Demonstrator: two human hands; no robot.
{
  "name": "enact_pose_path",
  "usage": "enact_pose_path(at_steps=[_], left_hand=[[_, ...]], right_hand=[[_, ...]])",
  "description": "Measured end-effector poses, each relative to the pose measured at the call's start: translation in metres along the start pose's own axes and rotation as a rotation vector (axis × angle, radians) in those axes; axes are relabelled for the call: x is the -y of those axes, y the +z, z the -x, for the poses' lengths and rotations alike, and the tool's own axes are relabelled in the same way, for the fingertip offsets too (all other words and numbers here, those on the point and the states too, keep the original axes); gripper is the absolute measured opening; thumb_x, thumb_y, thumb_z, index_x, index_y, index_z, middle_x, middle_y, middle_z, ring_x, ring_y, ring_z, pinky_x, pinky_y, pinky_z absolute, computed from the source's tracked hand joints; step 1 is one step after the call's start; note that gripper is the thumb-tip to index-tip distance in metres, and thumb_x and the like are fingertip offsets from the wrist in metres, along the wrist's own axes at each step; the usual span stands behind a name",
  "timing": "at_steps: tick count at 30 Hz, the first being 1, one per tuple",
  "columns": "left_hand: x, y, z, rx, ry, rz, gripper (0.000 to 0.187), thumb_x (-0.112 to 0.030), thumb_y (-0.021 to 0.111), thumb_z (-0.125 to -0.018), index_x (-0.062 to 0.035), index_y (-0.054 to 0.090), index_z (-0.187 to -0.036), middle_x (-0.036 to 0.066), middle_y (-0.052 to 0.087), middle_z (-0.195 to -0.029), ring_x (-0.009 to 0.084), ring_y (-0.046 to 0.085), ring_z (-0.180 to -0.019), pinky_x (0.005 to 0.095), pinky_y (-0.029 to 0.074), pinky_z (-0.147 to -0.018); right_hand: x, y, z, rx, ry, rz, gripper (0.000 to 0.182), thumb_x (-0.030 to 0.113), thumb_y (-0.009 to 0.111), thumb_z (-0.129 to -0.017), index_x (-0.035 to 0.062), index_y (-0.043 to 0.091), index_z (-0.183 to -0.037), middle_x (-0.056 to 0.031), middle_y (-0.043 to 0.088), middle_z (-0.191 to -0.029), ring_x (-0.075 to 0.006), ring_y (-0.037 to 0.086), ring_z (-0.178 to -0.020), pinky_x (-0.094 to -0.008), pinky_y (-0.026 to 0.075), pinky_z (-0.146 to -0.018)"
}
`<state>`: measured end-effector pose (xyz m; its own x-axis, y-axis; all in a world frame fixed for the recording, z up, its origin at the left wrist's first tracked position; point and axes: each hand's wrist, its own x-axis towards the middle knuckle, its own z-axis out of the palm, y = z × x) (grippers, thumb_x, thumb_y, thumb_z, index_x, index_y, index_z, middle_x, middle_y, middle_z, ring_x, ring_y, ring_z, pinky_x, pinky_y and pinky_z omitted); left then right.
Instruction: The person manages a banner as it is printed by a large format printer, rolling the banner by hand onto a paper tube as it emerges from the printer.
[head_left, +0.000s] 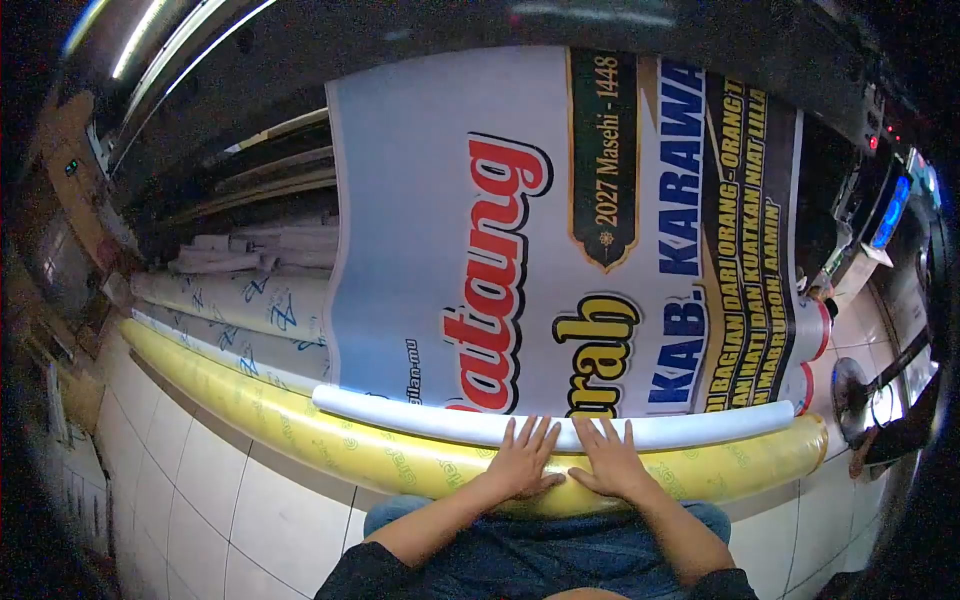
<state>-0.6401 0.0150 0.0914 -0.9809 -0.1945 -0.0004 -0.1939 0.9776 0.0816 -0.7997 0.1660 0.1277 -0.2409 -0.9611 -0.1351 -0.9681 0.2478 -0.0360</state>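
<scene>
A big printed sheet (400,200) and a long white roll (400,412)

The left hand (523,462) and the right hand (612,462) lie flat, side by side, near the middle of the white roll. Neither is closed around anything. Their fingers are spread wide and reach up onto the white roll. The lower parts of the hands are over the yellow roll (300,440), which lies just in front of the white roll. The 2 thumbs point in at each other, with a small gap between them.

The step in hand looks like rolling the printed sheet, but 1 still picture can't show if it is being wound up or let out. The next move seems to call for an even push from both hands, so the roll stays straight.

Both arms come up from the person's lap and lean in to the middle. The backs of the hands face up.

The printed sheet hangs past the hands, and its low edge meets the white roll. It has big red, yellow and blue letters, and "2027" on a dark strip. Over the top of it is a dark machine (400,85). To the left are more rolls (250,300) with blue marks. Pale floor tiles (200,490) show below, and a blue screen (888,213) glows at the right.
</scene>
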Motion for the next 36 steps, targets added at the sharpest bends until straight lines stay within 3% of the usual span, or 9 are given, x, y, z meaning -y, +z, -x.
enact_pose_path(at_steps=[3, 5, 8, 11, 15, 17, 23, 26, 36], left_hand=[[0.001, 0.001, -0.001, -0.019, 0.023, 0.009, 0.094, -0.067, 0.045, -0.094, -0.0021, 0.021, -0.157, 0.024, 0.025, -0.161, 0.0433, 0.023, -0.149, 0.0662, 0.018, -0.116], [0.003, -0.003, 0.0, -0.023, 0.032, 0.017, 0.094, -0.067, 0.046, -0.093, -0.0023, 0.022, -0.157, 0.025, 0.026, -0.161, 0.0436, 0.024, -0.149, 0.0663, 0.019, -0.116], [0.003, -0.01, 0.001, -0.005, 0.028, 0.044, 0.094, -0.068, 0.047, -0.093, -0.0024, 0.023, -0.157, 0.025, 0.027, -0.16, 0.0433, 0.025, -0.149, 0.0663, 0.02, -0.116], [0.003, -0.009, 0.001, 0.023, 0.024, 0.022, 0.096, -0.068, 0.049, -0.092, -0.0023, 0.023, -0.157, 0.023, 0.026, -0.161, 0.0406, 0.023, -0.15, 0.0635, 0.018, -0.117], [0.004, -0.005, 0.002, -0.039, 0.037, 0.036, 0.095, -0.066, 0.051, -0.091, -0.0022, 0.026, -0.156, 0.023, 0.028, -0.16, 0.0411, 0.025, -0.148, 0.0637, 0.019, -0.117], [0.005, -0.004, 0.002, -0.046, 0.042, 0.05, 0.094, -0.066, 0.052, -0.091, -0.0023, 0.026, -0.156, 0.024, 0.028, -0.16, 0.0411, 0.026, -0.148, 0.0636, 0.019, -0.117], [0.005, -0.008, 0.0, -0.035, 0.046, 0.046, 0.095, -0.066, 0.053, -0.09, -0.0031, 0.026, -0.156, 0.024, 0.028, -0.159, 0.041, 0.026, -0.148, 0.0633, 0.021, -0.116], [0.006, -0.012, -0.002, 0.07, 0.036, 0.033, 0.098, -0.069, 0.049, -0.091, -0.0047, 0.019, -0.158, 0.024, 0.024, -0.162, 0.0433, 0.023, -0.149, 0.0647, 0.019, -0.117], [0.006, -0.009, -0.001, 0.061, 0.042, 0.036, 0.098, -0.068, 0.051, -0.091, -0.0049, 0.017, -0.159, 0.024, 0.022, -0.162, 0.0432, 0.023, -0.149, 0.0645, 0.018, -0.117]], right_hand=[[-0.004, 0.002, -0.001, -0.044, 0.009, -0.101, 0.099, 0.054, 0.062, -0.088, 0.0065, 0.012, -0.16, -0.0183, 0.03, -0.16, -0.0421, 0.032, -0.145, -0.0711, 0.023, -0.111], [-0.004, 0.006, -0.005, -0.109, 0.129, -0.355, 0.099, 0.053, 0.062, -0.089, 0.004, 0.012, -0.159, -0.023, 0.028, -0.159, -0.042, 0.032, -0.145, -0.0687, 0.025, -0.112], [0.001, -0.003, -0.005, -0.171, 0.108, -0.224, 0.094, 0.051, 0.061, -0.09, 0.0054, 0.016, -0.159, -0.027, 0.028, -0.157, -0.0414, 0.031, -0.145, -0.0673, 0.026, -0.113], [0.006, -0.002, 0.005, -0.068, 0.039, 0.045, 0.093, 0.05, 0.062, -0.09, 0.0069, 0.016, -0.159, -0.0247, 0.028, -0.159, -0.0408, 0.03, -0.146, -0.0659, 0.025, -0.114], [0.008, -0.013, 0.002, -0.045, 0.087, -0.132, 0.089, 0.052, 0.06, -0.092, 0.0035, 0.024, -0.157, -0.0234, 0.026, -0.161, -0.0427, 0.03, -0.146, -0.0659, 0.025, -0.114], [0.006, -0.006, 0.0, 0.022, 0.055, 0.022, 0.092, 0.054, 0.06, -0.091, 0.0057, 0.02, -0.158, -0.0215, 0.026, -0.161, -0.0424, 0.029, -0.147, -0.0661, 0.025, -0.114], [0.002, -0.004, -0.001, 0.052, 0.05, 0.045, 0.088, 0.052, 0.06, -0.092, 0.0072, 0.023, -0.158, -0.02, 0.026, -0.162, -0.0398, 0.03, -0.147, -0.064, 0.026, -0.115], [0.003, -0.007, 0.001, -0.033, 0.085, -0.094, 0.082, 0.05, 0.062, -0.09, 0.0089, 0.033, -0.155, -0.0197, 0.027, -0.161, -0.0392, 0.03, -0.147, -0.0648, 0.026, -0.115], [0.003, -0.006, 0.003, -0.15, 0.062, -0.062, 0.08, 0.051, 0.06, -0.091, 0.0172, 0.029, -0.158, -0.0183, 0.026, -0.162, -0.0421, 0.028, -0.147, -0.0668, 0.025, -0.114]])
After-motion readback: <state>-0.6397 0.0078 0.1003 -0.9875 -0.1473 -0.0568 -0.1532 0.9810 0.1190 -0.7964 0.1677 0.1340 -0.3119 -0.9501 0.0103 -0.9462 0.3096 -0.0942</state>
